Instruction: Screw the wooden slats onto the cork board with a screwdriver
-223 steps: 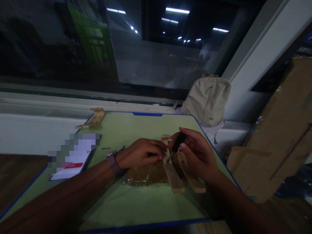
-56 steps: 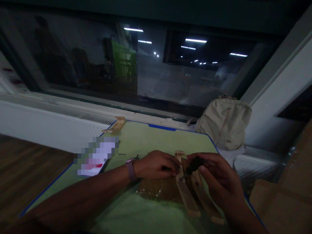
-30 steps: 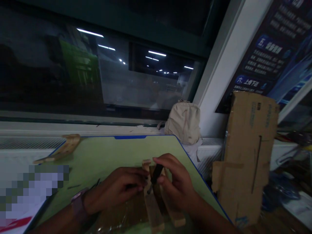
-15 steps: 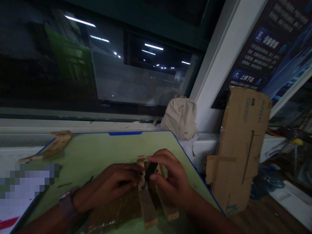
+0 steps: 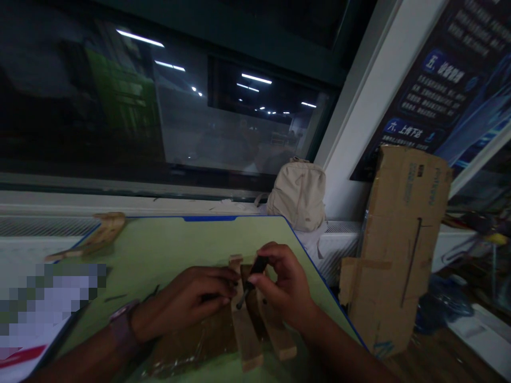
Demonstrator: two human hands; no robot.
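Note:
Two shaped wooden pieces lie side by side on the table, a left wooden piece [image 5: 246, 340] and a right wooden piece [image 5: 281, 338], with dark holes visible in the right one. My right hand [image 5: 285, 284] pinches the black handle of a screwdriver [image 5: 260, 264]. Its thin shaft slants down to the left, with the tip at the face of the left piece; whether a screw sits there is too dark to tell. Curled fingers of my left hand [image 5: 199, 292] press against the left piece's edge near its upper end, their tips partly hidden.
Under the pieces on the green table [image 5: 159, 239] lies a brown, shiny sheet [image 5: 191, 346]. Another wooden part [image 5: 99, 234] rests at the far left corner, above a blurred-out white item [image 5: 51, 314]. A beige backpack [image 5: 299, 194] and tall cardboard [image 5: 399, 255] stand beyond the right edge.
My right hand has tilted the screwdriver's handle further right, showing more of the shaft. My left hand stays at the left piece. The view has shifted slightly.

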